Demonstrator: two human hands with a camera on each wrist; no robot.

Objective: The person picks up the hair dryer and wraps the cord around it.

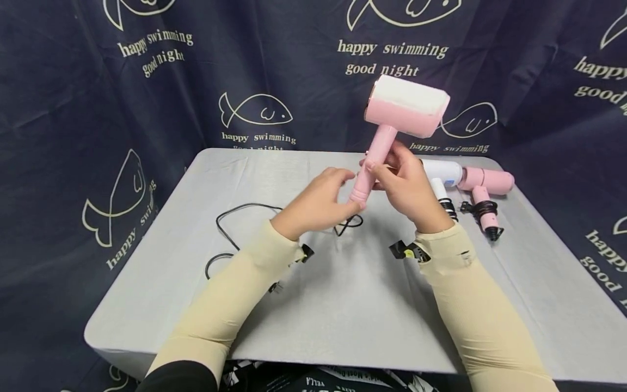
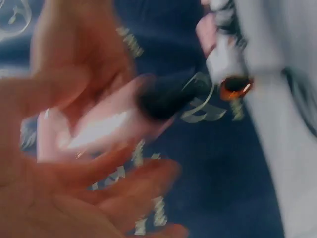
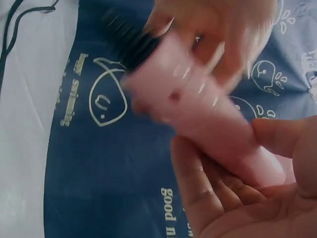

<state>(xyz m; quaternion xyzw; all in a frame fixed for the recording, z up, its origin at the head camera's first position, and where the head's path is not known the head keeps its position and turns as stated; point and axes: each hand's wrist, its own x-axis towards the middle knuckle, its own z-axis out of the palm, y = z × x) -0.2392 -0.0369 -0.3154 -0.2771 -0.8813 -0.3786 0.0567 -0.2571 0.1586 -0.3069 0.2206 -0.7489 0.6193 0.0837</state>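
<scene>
A pink hair dryer (image 1: 406, 106) with a white top is held up over the back of the table, its barrel raised and its handle slanting down toward the left. My right hand (image 1: 409, 185) grips the handle, thumb on one side and fingers on the other, as the right wrist view also shows. At the handle's lower end is my left hand (image 1: 318, 201), thumb close against it and fingers spread apart. The left wrist view is blurred, with those fingers extended beside the handle (image 2: 106, 124). A black cord sleeve (image 3: 129, 42) sticks out of the handle's end.
To the right on the grey table (image 1: 161, 261) lie a white hair dryer (image 1: 443, 171), partly behind my right hand, and another pink hair dryer (image 1: 490, 182), cords wound round their handles. A loose black cord (image 1: 220, 228) loops across the left side, its plug (image 1: 275, 287) near my left sleeve.
</scene>
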